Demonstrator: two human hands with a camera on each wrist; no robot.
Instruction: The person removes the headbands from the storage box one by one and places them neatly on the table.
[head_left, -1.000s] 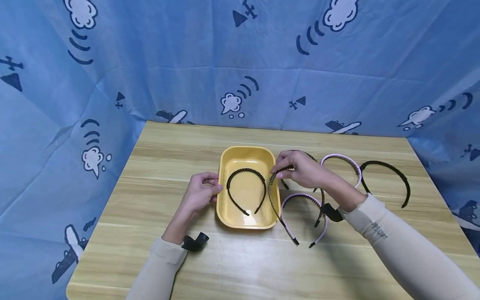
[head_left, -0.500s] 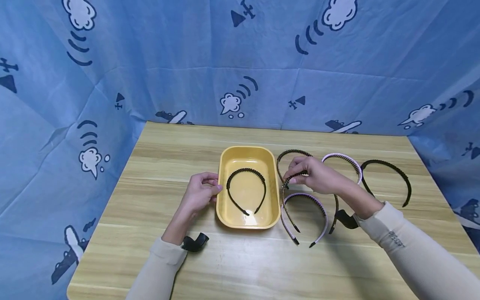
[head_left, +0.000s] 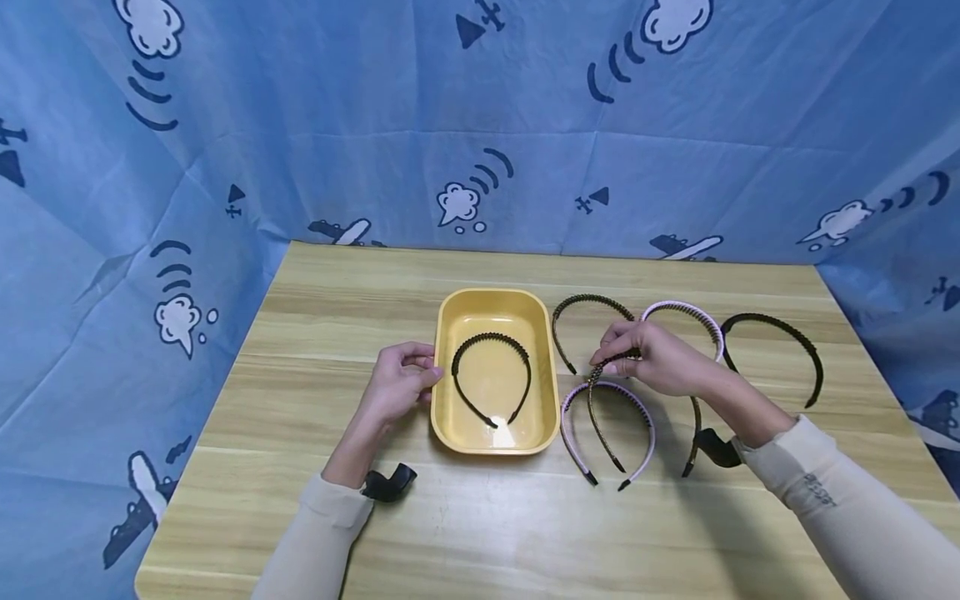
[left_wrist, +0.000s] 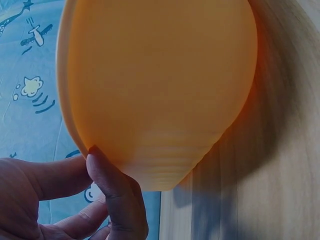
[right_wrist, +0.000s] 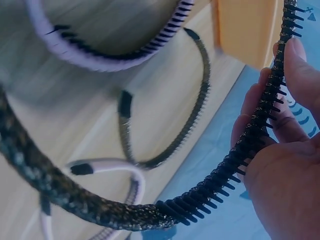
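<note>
My left hand [head_left: 405,385] pinches the left rim of a yellow tray [head_left: 437,333] between thumb and fingers; the left wrist view shows the tray's outer wall [left_wrist: 160,75]. Inside the tray lies a black toothed headband [head_left: 491,337]. My right hand [head_left: 651,360] holds a speckled dark-gold headband [right_wrist: 100,212] with black comb teeth, thumb on one side and fingers on the other. In the head view its two legs hang down towards me, over and beside a lilac headband [head_left: 652,429]. Part of its arch is hidden by the hand.
Behind my right hand, a dark-gold headband [head_left: 592,297] and another lilac headband [head_left: 678,305] lie on the wooden table [head_left: 337,308]. A black headband [head_left: 816,367] lies farthest right. A blue patterned curtain [head_left: 525,100] surrounds the back and sides.
My right hand has moved right and slightly towards me, carrying the speckled headband from the tray's right rim to above the near lilac headband. My left hand stays at the tray.
</note>
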